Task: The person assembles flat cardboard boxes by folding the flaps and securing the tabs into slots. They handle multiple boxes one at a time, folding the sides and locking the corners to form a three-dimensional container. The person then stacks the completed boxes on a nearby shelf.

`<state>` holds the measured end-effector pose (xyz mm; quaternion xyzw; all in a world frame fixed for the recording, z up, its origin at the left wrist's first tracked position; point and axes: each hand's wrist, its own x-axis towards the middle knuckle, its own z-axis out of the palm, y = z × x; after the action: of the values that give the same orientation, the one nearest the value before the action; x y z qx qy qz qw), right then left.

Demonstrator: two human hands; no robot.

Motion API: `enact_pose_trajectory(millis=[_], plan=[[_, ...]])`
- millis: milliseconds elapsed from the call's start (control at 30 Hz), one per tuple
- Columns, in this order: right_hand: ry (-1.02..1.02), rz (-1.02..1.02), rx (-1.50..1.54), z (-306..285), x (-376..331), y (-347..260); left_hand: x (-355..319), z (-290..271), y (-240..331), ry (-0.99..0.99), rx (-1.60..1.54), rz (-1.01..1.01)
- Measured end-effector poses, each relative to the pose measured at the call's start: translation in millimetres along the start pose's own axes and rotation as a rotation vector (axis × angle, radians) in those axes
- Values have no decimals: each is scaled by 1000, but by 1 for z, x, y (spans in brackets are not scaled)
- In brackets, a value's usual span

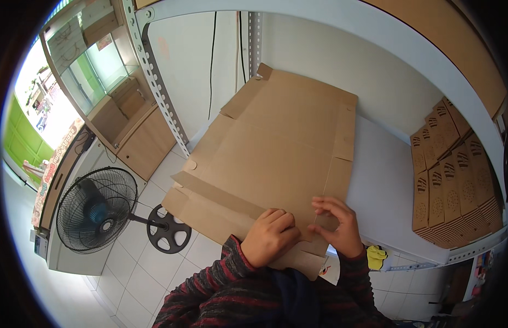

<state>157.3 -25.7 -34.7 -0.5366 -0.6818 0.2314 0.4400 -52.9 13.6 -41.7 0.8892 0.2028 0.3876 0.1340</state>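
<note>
A large flat brown cardboard box blank (275,136), with creases, slits and small side tabs, lies on the shelf in front of me. My left hand (270,236) is closed at its near edge, knuckles up, with a folded front flap (303,262) beneath it. What its fingertips pinch is hidden under the hand. At the near right corner, my right hand (339,225) is curved with thumb and fingers apart, beside the right-hand crease. The fingertips of that hand rest at or just over the cardboard.
Folded printed brown boxes (450,175) stand in rows on the white shelf (379,169) at the right. A black standing fan (98,210) is on the tiled floor at the left, near a wooden cabinet (147,139). Metal shelf posts (161,82) frame the space. Something yellow (377,256) lies below the shelf.
</note>
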Motion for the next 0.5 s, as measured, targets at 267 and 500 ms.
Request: enact_pose_trajectory(millis=[267,500], plan=[[452,167,-285,-29,-8,36,3,-21,5,13,58,-142],[454,232,35,-23,-7,43,6,-7,0,-196,24,202]])
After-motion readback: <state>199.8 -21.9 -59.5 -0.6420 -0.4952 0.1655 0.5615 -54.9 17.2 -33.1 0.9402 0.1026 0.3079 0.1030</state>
